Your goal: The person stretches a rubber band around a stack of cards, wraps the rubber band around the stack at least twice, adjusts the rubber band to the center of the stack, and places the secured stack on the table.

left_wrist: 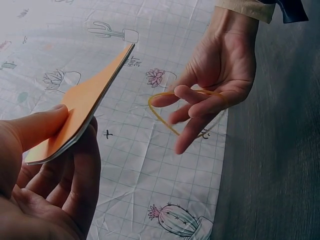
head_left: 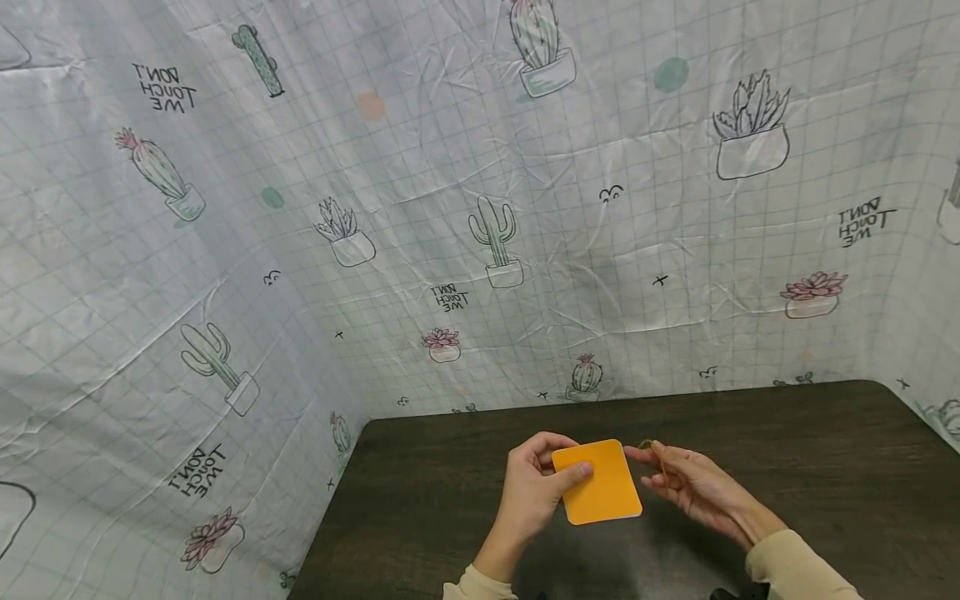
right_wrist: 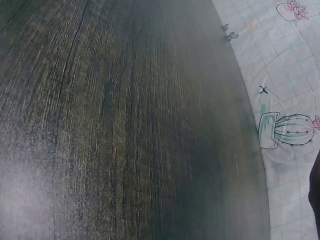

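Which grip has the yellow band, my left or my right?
Your right grip: the yellow band is held at its fingers, whereas your left grip pinches the orange-faced card.

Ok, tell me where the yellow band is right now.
In the left wrist view, the yellow band is looped on the right hand, to the right of the orange pad that the left hand holds.

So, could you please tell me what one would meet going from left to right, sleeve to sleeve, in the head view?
Left sleeve, left hand, flat orange piece, right hand, right sleeve.
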The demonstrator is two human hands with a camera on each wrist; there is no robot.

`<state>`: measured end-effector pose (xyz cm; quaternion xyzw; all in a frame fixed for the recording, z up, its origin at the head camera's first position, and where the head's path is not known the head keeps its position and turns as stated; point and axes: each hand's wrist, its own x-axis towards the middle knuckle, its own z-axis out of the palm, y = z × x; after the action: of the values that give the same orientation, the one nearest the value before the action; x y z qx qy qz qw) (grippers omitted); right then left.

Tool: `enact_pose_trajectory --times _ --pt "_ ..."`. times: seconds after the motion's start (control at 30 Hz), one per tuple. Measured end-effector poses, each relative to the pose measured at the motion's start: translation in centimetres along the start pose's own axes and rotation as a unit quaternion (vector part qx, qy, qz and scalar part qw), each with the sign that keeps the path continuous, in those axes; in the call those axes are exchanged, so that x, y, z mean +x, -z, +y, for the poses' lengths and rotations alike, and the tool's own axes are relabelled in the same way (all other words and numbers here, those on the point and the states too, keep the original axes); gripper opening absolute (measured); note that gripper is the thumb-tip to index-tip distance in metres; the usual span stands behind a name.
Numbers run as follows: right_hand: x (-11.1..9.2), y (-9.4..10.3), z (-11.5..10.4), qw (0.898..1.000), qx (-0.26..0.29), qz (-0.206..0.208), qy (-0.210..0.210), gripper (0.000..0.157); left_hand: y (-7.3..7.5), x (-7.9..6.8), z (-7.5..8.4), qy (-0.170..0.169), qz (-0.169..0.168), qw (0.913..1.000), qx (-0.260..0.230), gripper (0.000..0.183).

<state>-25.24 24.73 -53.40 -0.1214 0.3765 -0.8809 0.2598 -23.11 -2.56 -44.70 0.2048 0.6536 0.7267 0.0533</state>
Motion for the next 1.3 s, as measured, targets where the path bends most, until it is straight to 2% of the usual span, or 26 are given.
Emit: enact_pose_trajectory --times 0.07,0.27,0.43,0.6,0.8,1.1,1.3 --pt "0.0 -0.1 0.1 1.000 0.002 -0.018 0.009 0.037 0.0 0.0 0.0 0.000 -0.001 1.0000 0.001 0.024" --pt "0.2 0.0 0.2 0.999 -0.010 -0.025 0.043 0.044 0.0 -0.1 -0.2 -0.002 0.004 1.0000 0.001 0.024" --pt "0.1 0.1 0.2 0.996 -0.066 -0.007 0.052 0.040 0.0 -0.1 -0.2 -0.004 0.005 1.0000 -0.002 0.024" --pt "0.1 -0.1 0.1 0.985 -0.161 0.045 0.032 0.026 0.0 -0.1 -0.1 -0.002 0.006 1.0000 -0.003 0.024" --pt "0.1 -0.1 -0.1 0.965 -0.259 0.043 0.006 0.035 0.0 0.0 -0.1 -0.001 0.005 1.0000 0.000 0.024" --pt "0.3 -1.1 -0.5 0.952 -0.299 0.065 -0.028 0.050 0.1 0.1 -0.1 -0.001 0.010 1.0000 -0.003 0.024" --pt "0.5 -1.8 -1.2 0.949 -0.308 0.054 -0.045 0.048 0.3 0.2 -0.3 0.003 0.020 0.9998 0.003 0.023"
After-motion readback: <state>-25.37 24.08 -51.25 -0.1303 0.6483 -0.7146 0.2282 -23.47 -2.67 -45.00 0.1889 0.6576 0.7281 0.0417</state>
